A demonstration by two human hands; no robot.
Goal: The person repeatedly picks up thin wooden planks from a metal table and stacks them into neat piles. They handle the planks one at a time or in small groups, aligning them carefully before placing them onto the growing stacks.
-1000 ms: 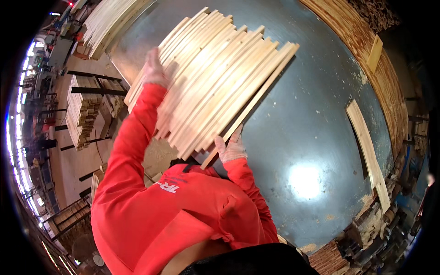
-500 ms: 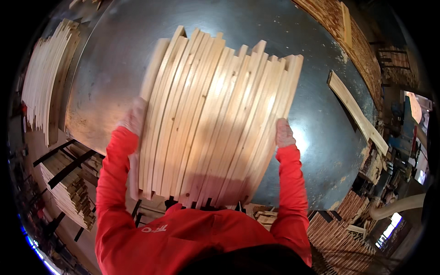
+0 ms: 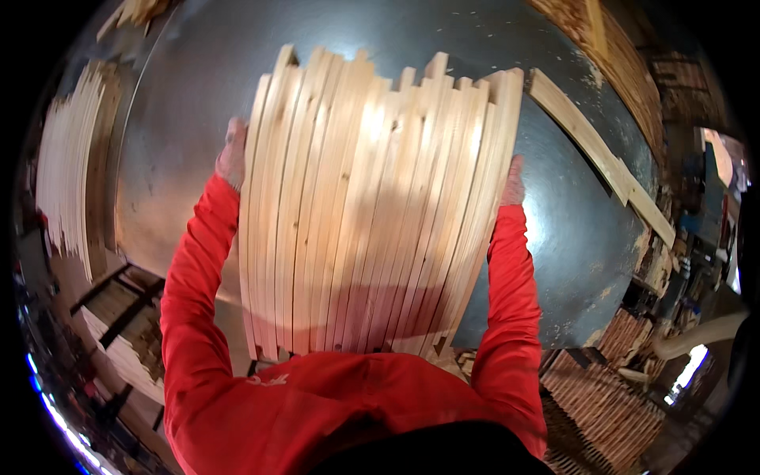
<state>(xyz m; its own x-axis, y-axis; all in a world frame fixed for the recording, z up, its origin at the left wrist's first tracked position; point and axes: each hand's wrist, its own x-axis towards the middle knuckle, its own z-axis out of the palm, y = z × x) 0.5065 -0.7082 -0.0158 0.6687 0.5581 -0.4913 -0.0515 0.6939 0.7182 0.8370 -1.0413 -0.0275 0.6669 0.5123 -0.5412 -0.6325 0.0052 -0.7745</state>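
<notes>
A broad row of pale wooden slats (image 3: 372,206) lies side by side in front of me, with uneven far ends. Their near ends reach my red jacket. My left hand (image 3: 231,154) is against the outer left slat, and my right hand (image 3: 513,184) is against the outer right one. Between them the two hands hold the row together. The fingers of both hands are partly hidden by the wood. Under the slats is a dark metal tabletop (image 3: 186,87).
Two loose boards, one longer (image 3: 582,131) and one shorter (image 3: 651,214), lie slanting at the right. More slats (image 3: 71,158) are stacked at the left edge. A rack with wood (image 3: 123,340) stands lower left, stacked strips (image 3: 606,404) lower right. A wood-chip panel (image 3: 625,71) lies far right.
Both hands have moved farther up along the sides of the slats. The view has shifted slightly, and the slats appear straighter. At the right, two boards now show where one was visible.
</notes>
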